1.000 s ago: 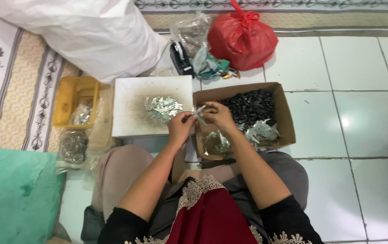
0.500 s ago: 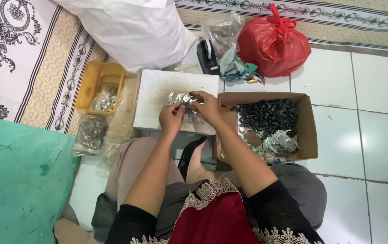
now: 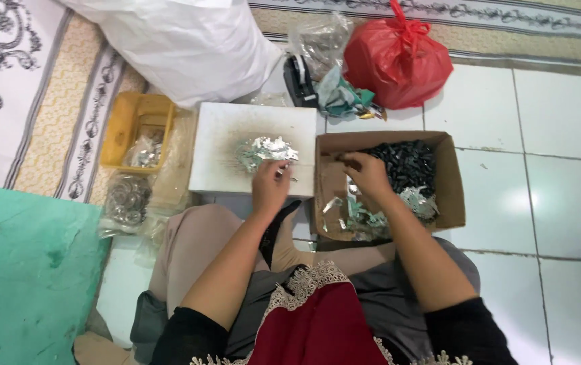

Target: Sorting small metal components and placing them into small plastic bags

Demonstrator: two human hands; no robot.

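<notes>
Both hands work apart, one on each side of the gap between a white board and a cardboard box. Starting at the far left, a green mat (image 3: 23,270) covers the floor, and beside it a patterned rug (image 3: 40,88) runs up to the top edge. A yellow tray (image 3: 123,122) sits on the rug's border with shiny pieces inside, and just below it lies a clear bag of metal rings (image 3: 127,199). A big white sack (image 3: 182,47) lies above these.

Next comes the white board (image 3: 226,169), flat on the floor, carrying a pile of silvery foil scraps (image 3: 267,150). The left hand (image 3: 270,186) rests at the board's near edge, fingers curled and touching the lower side of that pile; whether it pinches a scrap cannot be told.

To the right, the right hand (image 3: 365,172) reaches into the cardboard box (image 3: 454,182), fingers bent together over its left half, seemingly closed on something small that is hidden from view. Small dark pieces (image 3: 405,162) fill the box's far right corner, and more foil scraps (image 3: 365,220) lie along its near side.

Beyond the box, a black tape dispenser (image 3: 298,78), crumpled teal wrappers (image 3: 341,98) and a tied red plastic bag (image 3: 399,61) sit on the white floor tiles (image 3: 547,203).
</notes>
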